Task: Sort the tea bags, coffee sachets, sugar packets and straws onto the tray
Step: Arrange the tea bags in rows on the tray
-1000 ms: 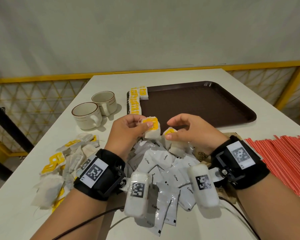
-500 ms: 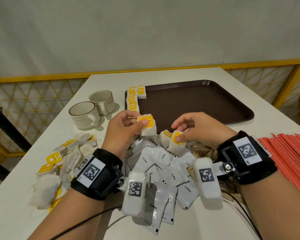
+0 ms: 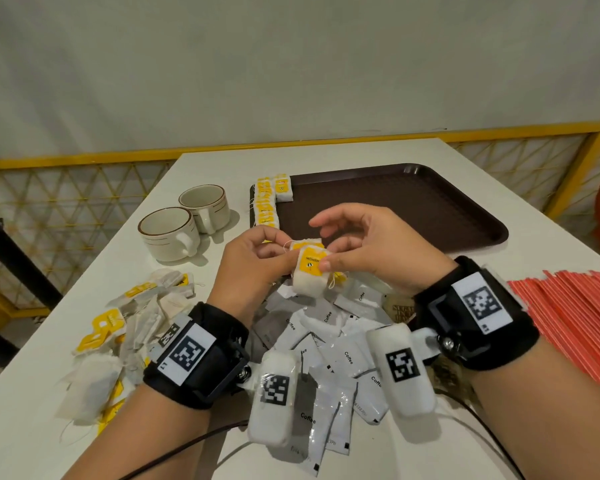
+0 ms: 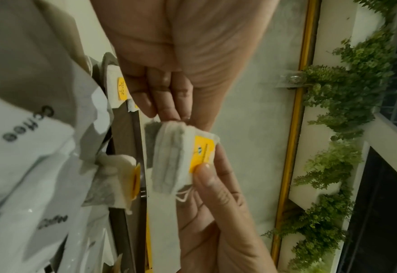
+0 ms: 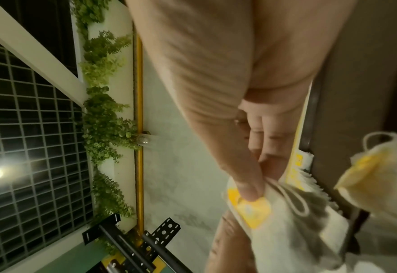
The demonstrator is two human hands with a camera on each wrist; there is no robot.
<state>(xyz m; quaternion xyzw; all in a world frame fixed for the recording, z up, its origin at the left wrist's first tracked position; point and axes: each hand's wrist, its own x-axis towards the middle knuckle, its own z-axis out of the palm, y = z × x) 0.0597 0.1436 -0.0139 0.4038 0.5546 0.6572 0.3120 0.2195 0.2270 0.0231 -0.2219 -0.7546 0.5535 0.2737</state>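
Observation:
Both hands meet above the coffee sachet pile [image 3: 326, 341], just in front of the brown tray [image 3: 395, 209]. Between them is a small stack of two white tea bags [image 3: 310, 273] with yellow tags. My left hand [image 3: 284, 254] grips the stack from the left. My right hand [image 3: 329, 258] pinches it from the right, thumb on the front yellow tag [image 5: 253, 208]. The left wrist view shows the stack [image 4: 176, 158] edge-on between the fingertips. A row of tea bags [image 3: 267, 206] lies along the tray's left edge.
Loose tea bags [image 3: 118, 334] are heaped at the left of the white table. Red straws [image 3: 575, 313] lie at the right, and brown sugar packets [image 3: 400, 308] sit under my right wrist. Two cups [image 3: 168, 233] [image 3: 205, 207] stand left of the tray.
My right hand lifted its tea bag off the pile and brought it against the one in my left hand. The two bags are now stacked between both hands.

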